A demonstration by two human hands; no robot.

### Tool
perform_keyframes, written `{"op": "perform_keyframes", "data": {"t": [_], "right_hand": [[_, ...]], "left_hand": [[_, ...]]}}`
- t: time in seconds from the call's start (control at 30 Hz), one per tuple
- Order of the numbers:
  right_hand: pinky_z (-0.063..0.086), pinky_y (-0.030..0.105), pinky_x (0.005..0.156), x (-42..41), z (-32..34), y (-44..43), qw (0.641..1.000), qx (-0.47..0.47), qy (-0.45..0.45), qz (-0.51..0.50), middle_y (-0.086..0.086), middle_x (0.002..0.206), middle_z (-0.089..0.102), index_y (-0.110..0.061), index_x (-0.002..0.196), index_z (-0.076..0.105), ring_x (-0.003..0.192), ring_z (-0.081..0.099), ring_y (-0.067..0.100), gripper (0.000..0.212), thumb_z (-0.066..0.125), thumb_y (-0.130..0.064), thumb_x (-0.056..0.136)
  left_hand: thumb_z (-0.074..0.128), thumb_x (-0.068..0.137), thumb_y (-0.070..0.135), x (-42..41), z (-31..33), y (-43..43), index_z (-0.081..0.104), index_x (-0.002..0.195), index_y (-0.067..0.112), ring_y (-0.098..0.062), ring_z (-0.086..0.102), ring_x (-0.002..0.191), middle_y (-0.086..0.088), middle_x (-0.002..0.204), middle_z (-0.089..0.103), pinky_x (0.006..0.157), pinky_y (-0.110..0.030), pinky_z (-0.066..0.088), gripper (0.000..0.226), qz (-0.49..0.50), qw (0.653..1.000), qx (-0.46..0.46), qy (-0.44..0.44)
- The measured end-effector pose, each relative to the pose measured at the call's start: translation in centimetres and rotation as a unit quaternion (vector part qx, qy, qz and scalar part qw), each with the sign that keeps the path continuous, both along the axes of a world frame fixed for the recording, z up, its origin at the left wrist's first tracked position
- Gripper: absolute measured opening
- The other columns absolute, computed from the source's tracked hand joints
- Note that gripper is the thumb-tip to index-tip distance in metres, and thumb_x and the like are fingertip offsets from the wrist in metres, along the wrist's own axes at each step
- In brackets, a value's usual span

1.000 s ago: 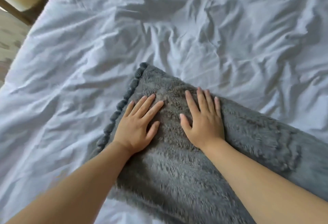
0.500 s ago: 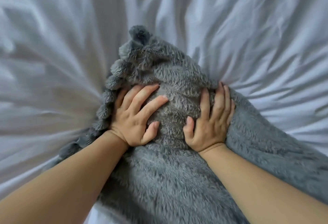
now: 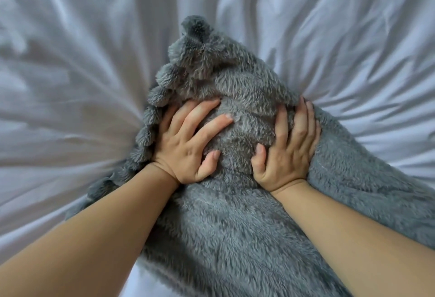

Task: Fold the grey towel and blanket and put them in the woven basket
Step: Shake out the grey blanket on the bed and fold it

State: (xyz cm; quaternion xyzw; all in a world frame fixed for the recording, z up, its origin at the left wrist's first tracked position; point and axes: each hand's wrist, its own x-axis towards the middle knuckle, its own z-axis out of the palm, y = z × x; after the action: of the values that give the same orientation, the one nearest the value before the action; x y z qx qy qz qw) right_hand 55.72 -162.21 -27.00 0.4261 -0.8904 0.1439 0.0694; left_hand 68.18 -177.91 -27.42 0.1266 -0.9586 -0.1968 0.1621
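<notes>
A fluffy grey blanket (image 3: pixel 235 226) with pom-pom trim along its left edge lies on the bed, its far end bunched up into a raised hump. My left hand (image 3: pixel 188 146) grips the hump's left side, fingers curled into the pile. On the right side of the hump, my right hand (image 3: pixel 284 153) grips the fabric too, its fingers wrapped over the fold. No towel or woven basket is in view.
A wrinkled white bed sheet (image 3: pixel 82 84) fills the frame around the blanket on all sides; it looks motion-blurred. The pom-pom trim (image 3: pixel 150 120) runs down beside my left hand.
My hands lay flat on the blanket a second ago; now both clutch it and its far end has bunched up and risen. The view has moved closer to the bed.
</notes>
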Motion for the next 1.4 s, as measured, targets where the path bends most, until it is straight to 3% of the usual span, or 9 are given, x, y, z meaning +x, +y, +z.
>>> {"op": "perform_keyframes", "data": {"t": [0.3, 0.53, 0.7, 0.83, 0.97, 1.13, 1.3, 1.4], "right_hand": [[0.026, 0.053, 0.113, 0.1, 0.0, -0.1, 1.000, -0.004, -0.006, -0.009, 0.033, 0.139, 0.042, -0.004, 0.140, 0.032, 0.133, 0.033, 0.041, 0.063, 0.026, -0.041, 0.090], [0.027, 0.050, 0.113, 0.7, 3.6, 0.1, 0.998, 0.049, -0.013, -0.049, 0.024, 0.142, 0.044, -0.008, 0.143, 0.042, 0.133, 0.041, 0.039, 0.063, 0.031, -0.041, 0.091], [0.005, 0.039, 0.119, 2.9, 9.9, 0.6, 0.967, 0.139, -0.181, -0.111, 0.006, 0.161, 0.012, -0.025, 0.153, 0.014, 0.147, 0.011, 0.024, 0.061, 0.031, -0.044, 0.098], [0.003, 0.038, 0.119, 8.3, 14.2, 4.4, 0.919, 0.158, -0.321, -0.167, -0.003, 0.162, 0.000, -0.033, 0.153, 0.005, 0.149, 0.003, 0.018, 0.061, 0.025, -0.052, 0.098], [-0.008, 0.036, 0.119, 14.4, 14.7, 9.4, 0.927, 0.225, -0.263, -0.143, -0.006, 0.162, -0.005, -0.034, 0.153, -0.001, 0.148, -0.007, 0.014, 0.061, 0.017, -0.054, 0.097], [-0.013, 0.034, 0.117, 14.9, 10.0, 9.5, 0.945, 0.228, -0.179, -0.152, -0.002, 0.162, -0.007, -0.029, 0.152, -0.005, 0.148, -0.010, 0.016, 0.063, 0.008, -0.051, 0.094], [-0.001, 0.040, 0.117, 15.0, 5.1, 9.2, 0.961, 0.194, -0.074, -0.181, 0.013, 0.159, 0.017, -0.014, 0.152, 0.016, 0.147, 0.014, 0.029, 0.066, 0.018, -0.043, 0.093], [-0.006, 0.039, 0.117, 14.8, 5.2, 8.7, 0.950, 0.238, -0.082, -0.183, 0.013, 0.161, 0.008, -0.015, 0.152, 0.007, 0.148, 0.006, 0.028, 0.067, 0.012, -0.045, 0.092]], "left_hand": [[0.028, 0.092, 0.044, 0.0, -0.1, 0.0, 0.045, 0.131, 0.015, -0.035, 0.040, 0.122, -0.018, 0.132, 0.051, 0.106, -0.044, 0.032, 0.052, -0.005, 1.000, -0.017, 0.012], [0.036, 0.090, 0.041, 0.6, 3.8, 0.2, 0.046, 0.139, 0.013, -0.033, 0.039, 0.133, -0.013, 0.144, 0.044, 0.111, -0.045, 0.028, 0.058, 0.009, 0.999, 0.018, -0.036], [0.039, 0.094, 0.044, 2.3, 10.7, 1.1, 0.020, 0.149, 0.034, -0.014, 0.009, 0.147, 0.005, 0.159, 0.016, 0.118, -0.042, 0.000, 0.059, 0.048, 0.978, 0.094, -0.182], [0.036, 0.094, 0.047, 7.1, 14.9, 4.5, 0.024, 0.148, 0.036, -0.016, 0.006, 0.147, 0.001, 0.160, 0.015, 0.116, -0.046, -0.009, 0.056, 0.103, 0.965, 0.099, -0.218], [0.030, 0.096, 0.050, 11.4, 14.2, 6.0, 0.016, 0.149, 0.039, -0.015, 0.004, 0.148, 0.004, 0.161, 0.008, 0.119, -0.046, -0.003, 0.055, 0.089, 0.953, 0.104, -0.271], [0.024, 0.090, 0.049, 11.7, 9.9, 6.6, 0.025, 0.149, 0.032, -0.022, 0.016, 0.146, -0.002, 0.159, 0.019, 0.117, -0.044, 0.004, 0.061, 0.096, 0.975, 0.087, -0.181], [0.032, 0.087, 0.042, 11.1, 5.0, 7.8, 0.039, 0.144, 0.020, -0.032, 0.029, 0.139, -0.014, 0.153, 0.031, 0.112, -0.040, 0.009, 0.062, 0.119, 0.988, 0.067, -0.071], [0.032, 0.087, 0.044, 11.2, 5.2, 7.7, 0.039, 0.144, 0.022, -0.031, 0.029, 0.139, -0.012, 0.153, 0.032, 0.113, -0.038, 0.008, 0.062, 0.119, 0.987, 0.070, -0.083]]}}
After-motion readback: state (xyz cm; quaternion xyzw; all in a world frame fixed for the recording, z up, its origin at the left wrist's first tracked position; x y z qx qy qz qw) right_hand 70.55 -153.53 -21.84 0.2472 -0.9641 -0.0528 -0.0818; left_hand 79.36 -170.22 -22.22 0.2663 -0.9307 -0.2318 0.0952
